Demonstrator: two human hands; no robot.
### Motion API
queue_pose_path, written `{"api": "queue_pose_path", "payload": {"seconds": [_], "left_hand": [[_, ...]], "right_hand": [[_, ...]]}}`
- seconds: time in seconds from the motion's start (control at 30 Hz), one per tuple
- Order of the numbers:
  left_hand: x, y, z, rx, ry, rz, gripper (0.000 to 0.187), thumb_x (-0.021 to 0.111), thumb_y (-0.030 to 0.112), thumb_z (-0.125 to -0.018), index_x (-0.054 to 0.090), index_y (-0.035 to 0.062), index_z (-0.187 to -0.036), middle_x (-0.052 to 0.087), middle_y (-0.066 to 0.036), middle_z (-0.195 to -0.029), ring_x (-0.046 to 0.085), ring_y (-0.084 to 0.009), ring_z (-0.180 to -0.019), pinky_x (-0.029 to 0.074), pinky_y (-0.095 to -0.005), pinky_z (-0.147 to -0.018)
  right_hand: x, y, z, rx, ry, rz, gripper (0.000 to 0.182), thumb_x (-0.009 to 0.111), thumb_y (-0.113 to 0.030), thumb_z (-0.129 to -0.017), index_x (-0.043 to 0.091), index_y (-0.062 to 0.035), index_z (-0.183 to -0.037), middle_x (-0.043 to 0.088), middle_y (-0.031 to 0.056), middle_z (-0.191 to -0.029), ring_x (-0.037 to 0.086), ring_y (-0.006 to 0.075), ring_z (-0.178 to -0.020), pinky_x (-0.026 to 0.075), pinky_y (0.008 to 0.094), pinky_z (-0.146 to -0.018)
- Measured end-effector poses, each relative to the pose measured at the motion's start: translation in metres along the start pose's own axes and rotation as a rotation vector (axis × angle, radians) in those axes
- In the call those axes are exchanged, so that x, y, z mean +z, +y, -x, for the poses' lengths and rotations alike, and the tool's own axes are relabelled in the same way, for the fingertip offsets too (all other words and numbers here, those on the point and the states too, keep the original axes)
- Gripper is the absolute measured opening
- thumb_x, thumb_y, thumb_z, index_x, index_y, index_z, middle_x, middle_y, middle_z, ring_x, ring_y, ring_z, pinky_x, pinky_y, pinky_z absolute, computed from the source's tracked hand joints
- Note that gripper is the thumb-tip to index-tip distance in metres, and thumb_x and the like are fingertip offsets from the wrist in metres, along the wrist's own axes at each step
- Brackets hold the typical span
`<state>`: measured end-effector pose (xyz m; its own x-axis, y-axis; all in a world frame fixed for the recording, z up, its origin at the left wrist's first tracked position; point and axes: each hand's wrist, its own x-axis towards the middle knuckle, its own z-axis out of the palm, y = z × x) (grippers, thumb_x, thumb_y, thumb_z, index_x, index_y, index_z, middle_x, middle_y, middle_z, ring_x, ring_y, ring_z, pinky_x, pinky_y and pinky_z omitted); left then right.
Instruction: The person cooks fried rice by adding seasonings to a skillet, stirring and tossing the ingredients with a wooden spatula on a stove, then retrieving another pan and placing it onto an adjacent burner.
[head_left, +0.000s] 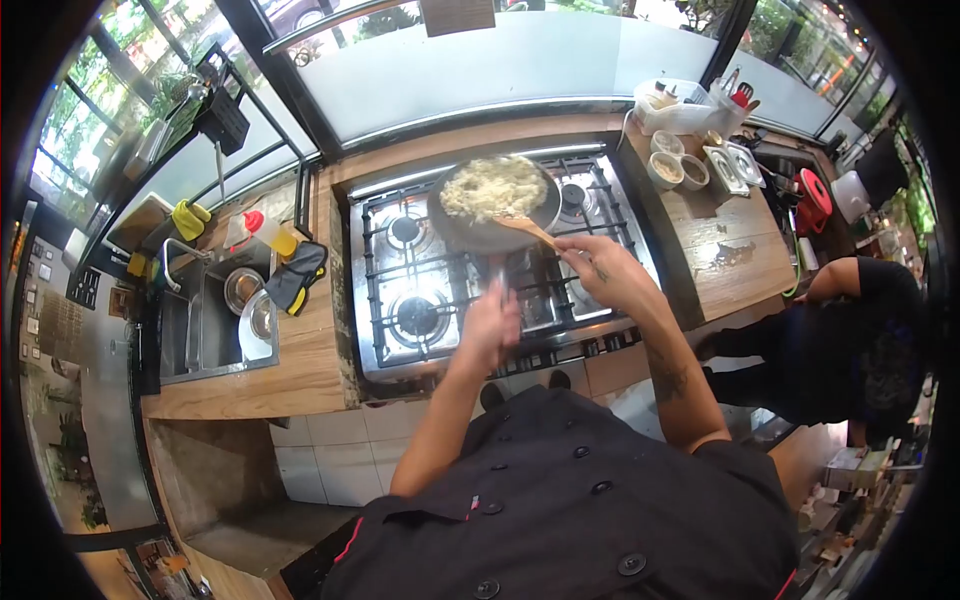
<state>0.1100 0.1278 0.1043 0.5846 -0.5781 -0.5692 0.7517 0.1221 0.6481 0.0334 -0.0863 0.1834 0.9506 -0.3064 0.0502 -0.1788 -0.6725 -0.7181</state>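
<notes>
A frying pan sits over the back of the gas stove, with a pale yellow, crumbly food heaped in it. My left hand is closed around the pan's handle and looks smeared by motion. From the right, my right hand grips a wooden spatula. The spatula's flat end rests in the near side of the food. What the food is made of cannot be told.
Left of the stove are a sink with metal bowls, a red-capped squeeze bottle and a dark cloth. Small bowls and a plastic tub stand on the right counter. Another person is close by at right.
</notes>
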Motion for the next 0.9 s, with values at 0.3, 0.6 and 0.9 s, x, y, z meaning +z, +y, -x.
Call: {"api": "queue_pose_path", "payload": {"seconds": [0.3, 0.6, 0.9], "left_hand": [[-0.016, -0.061, 0.021, -0.057, 0.09, -0.049, 0.038, 0.042, 0.046, -0.111, 0.051, 0.0097, -0.102, 0.042, 0.004, -0.067, 0.034, -0.0055, -0.046, 0.029, -0.0237, -0.039], [-0.056, -0.107, -0.01, -0.087, 0.07, -0.042, 0.041, 0.044, 0.051, -0.109, 0.052, 0.0114, -0.102, 0.043, 0.004, -0.069, 0.035, -0.0059, -0.049, 0.03, -0.0239, -0.043], [-0.065, -0.12, -0.022, -0.109, 0.066, -0.058, 0.043, 0.044, 0.053, -0.109, 0.051, 0.0114, -0.103, 0.044, 0.004, -0.069, 0.036, -0.0072, -0.051, 0.032, -0.0254, -0.045]], "right_hand": [[0.047, 0.041, -0.012, 0.069, -0.017, 0.013, 0.032, 0.06, -0.023, -0.1, 0.071, -0.0071, -0.125, 0.073, 0.0249, -0.094, 0.072, 0.0415, -0.09, 0.056, 0.0482, -0.08], [0.086, 0.059, -0.066, -0.003, -0.196, 0.23, 0.025, 0.058, -0.018, -0.097, 0.075, -0.0038, -0.109, 0.072, 0.0267, -0.09, 0.069, 0.0465, -0.089, 0.054, 0.0536, -0.08], [0.083, 0.057, -0.069, 0.004, -0.178, 0.229, 0.019, 0.059, -0.013, -0.092, 0.075, -0.0014, -0.094, 0.07, 0.0299, -0.089, 0.069, 0.0468, -0.089, 0.055, 0.0544, -0.083]]}}
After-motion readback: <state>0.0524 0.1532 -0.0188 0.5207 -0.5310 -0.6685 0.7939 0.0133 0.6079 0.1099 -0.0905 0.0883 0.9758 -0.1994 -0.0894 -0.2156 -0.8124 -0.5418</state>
